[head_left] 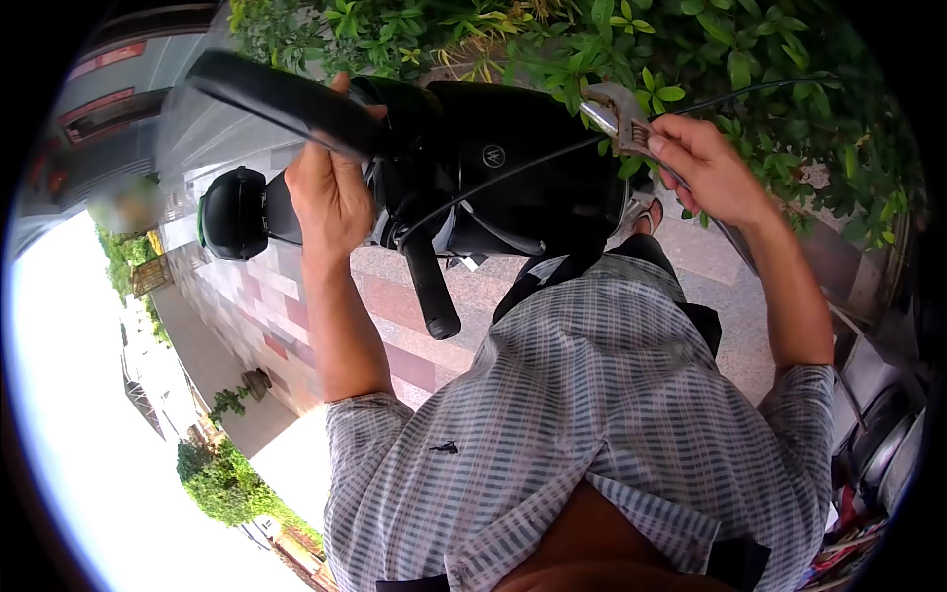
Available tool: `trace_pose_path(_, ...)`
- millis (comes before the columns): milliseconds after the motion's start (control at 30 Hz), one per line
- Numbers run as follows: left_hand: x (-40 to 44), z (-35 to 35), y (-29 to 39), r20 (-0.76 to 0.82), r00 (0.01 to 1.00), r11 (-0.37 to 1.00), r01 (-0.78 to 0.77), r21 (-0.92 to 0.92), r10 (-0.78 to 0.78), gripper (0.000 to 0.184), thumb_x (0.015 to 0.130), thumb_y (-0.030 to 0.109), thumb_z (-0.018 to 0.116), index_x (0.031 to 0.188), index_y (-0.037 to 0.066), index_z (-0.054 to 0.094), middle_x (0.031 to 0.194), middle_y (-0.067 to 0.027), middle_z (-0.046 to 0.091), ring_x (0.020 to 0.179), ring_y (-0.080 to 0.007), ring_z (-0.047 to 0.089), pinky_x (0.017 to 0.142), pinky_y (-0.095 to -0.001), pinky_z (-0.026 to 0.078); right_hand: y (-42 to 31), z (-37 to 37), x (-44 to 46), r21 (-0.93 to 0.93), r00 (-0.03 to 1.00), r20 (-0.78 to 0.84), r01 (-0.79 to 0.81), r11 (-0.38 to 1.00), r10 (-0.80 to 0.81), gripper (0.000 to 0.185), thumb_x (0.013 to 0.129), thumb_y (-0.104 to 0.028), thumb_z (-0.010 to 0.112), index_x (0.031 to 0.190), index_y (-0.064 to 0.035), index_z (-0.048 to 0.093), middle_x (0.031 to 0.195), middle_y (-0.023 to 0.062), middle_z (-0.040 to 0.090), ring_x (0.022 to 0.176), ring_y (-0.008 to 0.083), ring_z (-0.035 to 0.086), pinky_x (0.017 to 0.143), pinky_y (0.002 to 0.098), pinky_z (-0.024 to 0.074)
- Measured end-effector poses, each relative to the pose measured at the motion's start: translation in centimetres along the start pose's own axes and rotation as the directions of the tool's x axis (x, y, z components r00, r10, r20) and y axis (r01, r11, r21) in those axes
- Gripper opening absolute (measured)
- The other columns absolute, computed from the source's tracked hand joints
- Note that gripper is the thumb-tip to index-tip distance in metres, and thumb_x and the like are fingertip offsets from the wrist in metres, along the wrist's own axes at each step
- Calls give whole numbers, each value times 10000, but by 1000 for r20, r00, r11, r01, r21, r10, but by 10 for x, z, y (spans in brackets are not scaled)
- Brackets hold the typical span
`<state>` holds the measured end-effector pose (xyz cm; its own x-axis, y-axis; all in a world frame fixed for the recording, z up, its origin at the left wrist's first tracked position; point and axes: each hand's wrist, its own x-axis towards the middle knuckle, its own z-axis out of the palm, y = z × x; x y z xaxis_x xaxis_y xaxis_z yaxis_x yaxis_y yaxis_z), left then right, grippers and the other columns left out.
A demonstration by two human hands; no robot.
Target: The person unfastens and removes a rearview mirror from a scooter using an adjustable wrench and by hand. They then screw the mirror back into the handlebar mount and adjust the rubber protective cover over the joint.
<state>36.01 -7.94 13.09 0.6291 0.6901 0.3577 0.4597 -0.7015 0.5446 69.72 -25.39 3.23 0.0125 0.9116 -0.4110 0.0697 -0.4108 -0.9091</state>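
Observation:
My left hand [333, 192] is closed around the edge of a black scooter mirror [281, 104], with fingertips showing past its far side. In my right hand [705, 163] is a metal adjustable wrench [619, 116], its jaws pointing up and left, away from the scooter's parts. A black scooter [538, 158] with a round emblem stands in front of me. Its rubber handlebar grip [431, 286] lies below my left hand. A thin black cable or rod [523, 170] runs from near the grip, up and right behind the wrench.
Leafy bushes [730, 49] line the top and right. A clear windshield [197, 123] rises at upper left, near a black rounded object with a green edge [234, 212]. Paving tiles [395, 306] cover the ground. My sandalled foot [648, 217] stands beside the scooter. Assorted items [878, 444] sit at right.

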Motion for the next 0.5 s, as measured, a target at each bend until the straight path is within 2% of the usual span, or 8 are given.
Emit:
trace_pose_path(67, 39, 6, 1, 80, 997, 989, -36, 144, 24, 351, 1095, 259, 508, 1079, -43, 687, 852, -117, 759, 658, -207, 706, 621, -302, 536, 1, 3, -1, 5, 1000, -3, 1, 1000, -1, 276, 1073, -242, 520, 888, -40, 557, 648, -3, 522, 446, 71, 472, 416, 268, 364)
trace_pose_path(133, 70, 11, -7, 189, 968, 978, 139, 153, -167, 377, 1088, 274, 521, 953, -41, 678, 837, -143, 752, 586, -202, 686, 606, -325, 536, 4, 5, -1, -1, 1000, 1, 11, 1000, -11, 277, 1073, -240, 519, 883, -41, 552, 645, -5, 519, 446, 72, 472, 418, 270, 368)
trace_pose_path(167, 81, 14, -18, 210, 951, 968, 199, 153, -228, 346, 1088, 246, 504, 1022, -48, 674, 829, -142, 752, 504, -177, 632, 546, -316, 503, 4, 6, -2, -9, 1000, 2, 4, 1000, -4, 277, 1072, -240, 520, 882, -42, 552, 644, -6, 518, 445, 73, 470, 419, 271, 372)
trace_pose_path(267, 96, 12, -57, 287, 859, 883, 463, -79, -424, 373, 1102, 232, 469, 1204, -80, 646, 815, -131, 735, 501, -132, 549, 518, -282, 459, 5, 7, -9, -14, 1000, 3, -9, 1000, 9, 273, 1072, -236, 522, 883, -41, 550, 642, -6, 515, 444, 76, 467, 423, 273, 383)
trace_pose_path(300, 95, 11, -68, 286, 838, 852, 511, -115, -464, 364, 1088, 200, 480, 1223, -112, 609, 834, -151, 726, 496, -140, 521, 509, -294, 453, 7, 6, -10, -8, 1000, 7, -10, 1000, 10, 269, 1072, -231, 523, 885, -40, 549, 642, -5, 515, 444, 76, 466, 424, 274, 385)
trace_pose_path(400, 85, 8, -91, 223, 765, 664, 638, -390, -604, 359, 1080, 186, 486, 1220, -125, 599, 873, -160, 721, 528, -142, 536, 535, -298, 467, 8, 8, -17, 32, 999, -7, -33, 999, 33, 253, 1073, -212, 523, 895, -34, 550, 644, 0, 517, 445, 77, 466, 426, 274, 385)
trace_pose_path(433, 82, 6, -98, 211, 762, 622, 629, -466, -612, 318, 1060, 149, 516, 1222, -116, 585, 867, -142, 696, 579, -140, 538, 564, -299, 466, 8, 8, -19, 48, 999, -17, -47, 998, 48, 248, 1073, -205, 522, 899, -31, 550, 644, 1, 517, 446, 78, 466, 427, 274, 384)
trace_pose_path(500, 74, 7, -103, 148, 694, 494, 630, -599, -705, 272, 1053, 125, 527, 1198, -98, 582, 836, -109, 657, 594, -131, 517, 570, -292, 456, 7, 6, -20, 28, 998, -23, -59, 998, 59, 240, 1074, -195, 520, 907, -27, 554, 646, 3, 520, 448, 78, 468, 429, 271, 385)
